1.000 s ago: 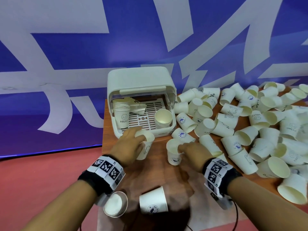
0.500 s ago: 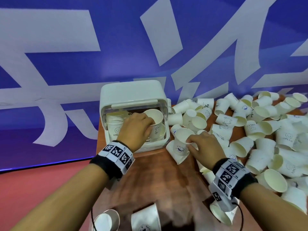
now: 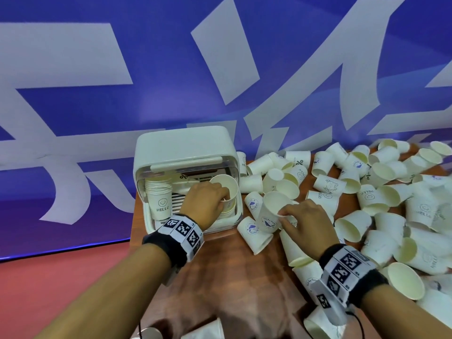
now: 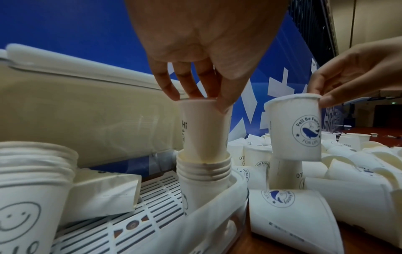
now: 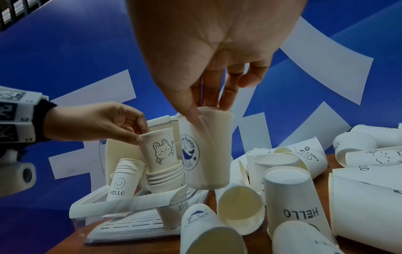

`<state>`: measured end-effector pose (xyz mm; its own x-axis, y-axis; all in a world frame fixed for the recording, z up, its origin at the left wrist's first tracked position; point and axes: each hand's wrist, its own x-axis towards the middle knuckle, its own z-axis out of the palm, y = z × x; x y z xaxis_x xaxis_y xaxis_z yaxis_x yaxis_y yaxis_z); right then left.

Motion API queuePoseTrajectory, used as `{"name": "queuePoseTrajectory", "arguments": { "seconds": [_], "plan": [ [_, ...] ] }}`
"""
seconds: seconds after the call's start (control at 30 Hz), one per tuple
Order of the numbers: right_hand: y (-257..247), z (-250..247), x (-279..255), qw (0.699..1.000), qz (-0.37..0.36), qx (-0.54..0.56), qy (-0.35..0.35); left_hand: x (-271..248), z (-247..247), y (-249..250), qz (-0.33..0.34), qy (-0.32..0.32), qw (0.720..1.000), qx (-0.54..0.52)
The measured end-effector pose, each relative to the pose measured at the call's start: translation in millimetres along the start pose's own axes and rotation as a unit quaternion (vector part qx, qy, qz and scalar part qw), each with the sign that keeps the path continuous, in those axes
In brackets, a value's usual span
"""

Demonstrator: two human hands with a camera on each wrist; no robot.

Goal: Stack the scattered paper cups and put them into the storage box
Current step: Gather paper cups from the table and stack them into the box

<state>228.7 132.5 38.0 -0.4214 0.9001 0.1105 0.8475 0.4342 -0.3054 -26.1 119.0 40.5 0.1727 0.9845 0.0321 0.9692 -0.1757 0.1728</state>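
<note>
A person's left hand (image 3: 204,200) pinches the rim of a rabbit-print paper cup (image 5: 159,151), its base sunk partway into a short stack of cups (image 4: 203,173) standing in the right front corner of the white storage box (image 3: 182,145). The cup hangs directly below the fingertips (image 4: 172,92), upright and only half seated in the stack. The box sits at the left end of a wooden table (image 3: 227,277), its front open; inside, a taller stack topped by a "HELLO" smiley cup (image 3: 160,203) stands at the left, with a flattened cup (image 4: 102,192) lying between the 2 stacks on the slotted floor.

Just right of the box, the right hand (image 3: 309,222) holds a whale-logo cup (image 4: 295,127) by its rim, thumb and fingers closed on the lip. That cup hangs upright beneath the hand, clear of the table and above the tumbled cups below it. Scattered paper cups (image 3: 381,192), most lying on their sides, crowd the table's right half, against a blue-and-white banner (image 3: 146,69).
</note>
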Motion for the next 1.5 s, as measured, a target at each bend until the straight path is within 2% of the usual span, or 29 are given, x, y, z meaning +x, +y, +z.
{"name": "queuePoseTrajectory", "arguments": {
  "seconds": [0.4, 0.57, 0.73, 0.9, 1.1, 1.2, 1.3, 1.5],
  "plan": [
    [16.1, 7.2, 2.9, 1.0, -0.012, 0.004, 0.018, 7.3, 23.0, -1.0, -0.024, -0.068, 0.997, -0.008],
    [16.8, 7.8, 1.4, 0.999, -0.022, 0.017, 0.034, 8.4, 38.2, -3.0, -0.054, -0.1, 0.991, -0.066],
    [14.5, 9.9, 3.0, 0.999, -0.03, 0.02, 0.035, 4.0, 44.9, -3.8, -0.049, -0.128, 0.981, -0.137],
    [1.2, 2.9, 15.4, 0.997, -0.044, 0.021, 0.058, -10.4, 28.8, -13.9, -0.016, -0.021, 0.984, -0.179],
    [-37.4, -0.8, 43.9, 0.988, -0.109, 0.034, 0.101, -46.4, -1.2, -33.8, -0.064, 0.031, 0.982, -0.176],
    [-56.4, 6.1, 56.8, 0.991, -0.112, 0.036, 0.066, -59.8, -11.2, -39.2, -0.094, 0.053, 0.981, -0.161],
    [-65.0, 16.0, 65.4, 0.995, -0.092, 0.037, 0.012, -68.2, -12.6, -44.4, -0.1, 0.06, 0.978, -0.173],
    [-72.4, 31.4, 67.3, 0.996, -0.066, 0.027, -0.047, -84.0, -6.5, -51.2, -0.101, 0.063, 0.971, -0.209]
  ]
}}
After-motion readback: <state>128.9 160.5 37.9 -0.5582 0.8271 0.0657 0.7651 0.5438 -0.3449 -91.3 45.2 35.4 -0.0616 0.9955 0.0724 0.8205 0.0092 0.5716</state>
